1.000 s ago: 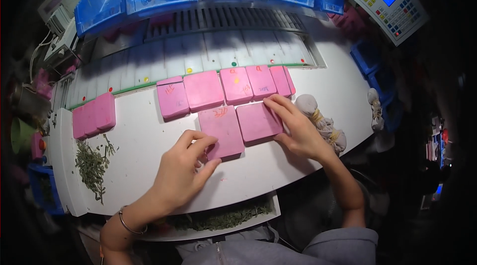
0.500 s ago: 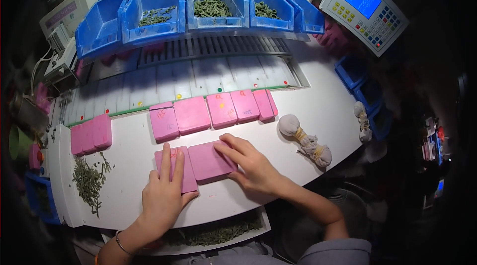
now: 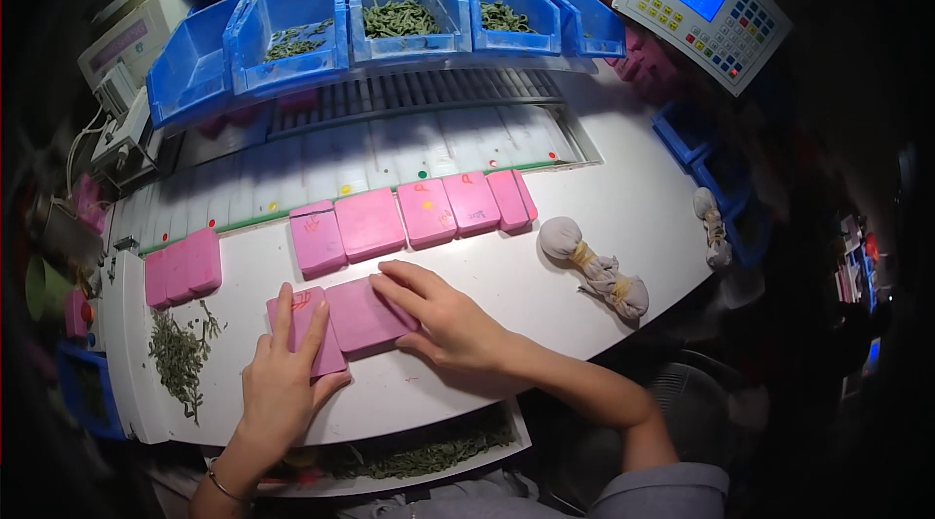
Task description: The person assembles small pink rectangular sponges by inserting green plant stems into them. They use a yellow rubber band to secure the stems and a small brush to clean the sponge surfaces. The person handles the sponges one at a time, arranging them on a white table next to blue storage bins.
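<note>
Side by side on the white worktop (image 3: 506,290) lie two pink blocks, their edges meeting. My left hand (image 3: 276,392) holds the left pink block (image 3: 329,352), two fingers stretched over its top and the thumb at its near edge. The right pink block (image 3: 358,316) is gripped at its right end by my right hand (image 3: 453,324), fingers over the top and thumb at the near side. Just beyond them stands a row of pink blocks (image 3: 372,225), some with handwritten marks and dark bands.
Several pink blocks (image 3: 203,261) stand at left, above dried green leaves (image 3: 178,358). Tied cloth bundles (image 3: 614,290) lie at right. Blue bins (image 3: 409,47), some holding leaves, line the back beside a keypad display (image 3: 701,8). An open drawer (image 3: 521,426) with leaves juts out below.
Both hands have slid the two pink blocks to the left, away from the cloth bundle. The blocks stay edge to edge. The whole view has shifted slightly.
</note>
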